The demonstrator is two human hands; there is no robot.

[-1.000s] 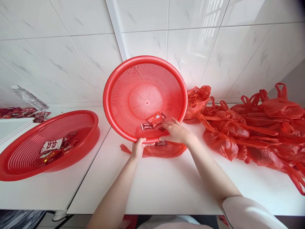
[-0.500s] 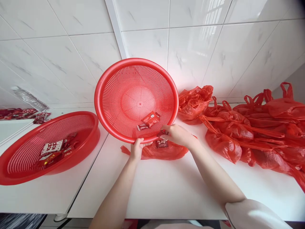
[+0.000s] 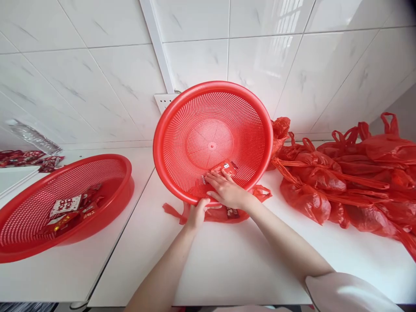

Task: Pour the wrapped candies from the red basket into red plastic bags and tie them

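A red perforated plastic basket (image 3: 212, 134) is tilted up toward me, its opening facing my side. My left hand (image 3: 197, 213) grips its near rim, thumb over the edge. My right hand (image 3: 227, 190) reaches over the rim into the basket, fingers stretched out on the small snack packets. One red packet (image 3: 224, 167) shows just beyond the fingertips; others are partly covered by the hand. Under the near rim a red plastic bag (image 3: 224, 216) lies on the white table, with a dark wrapped packet (image 3: 232, 212) at its mouth.
A second red basket (image 3: 125, 186) with several packets (image 3: 66, 204) stands at the left. Behind it are a clear plastic bottle (image 3: 34, 136) and more red packets (image 3: 21, 158). Several filled red bags (image 3: 328, 177) crowd the right side. A wall socket (image 3: 162, 102) is behind.
The tilted basket has shifted right. My right hand has moved from the near rim into the basket, over the packets. My left hand still grips the rim.
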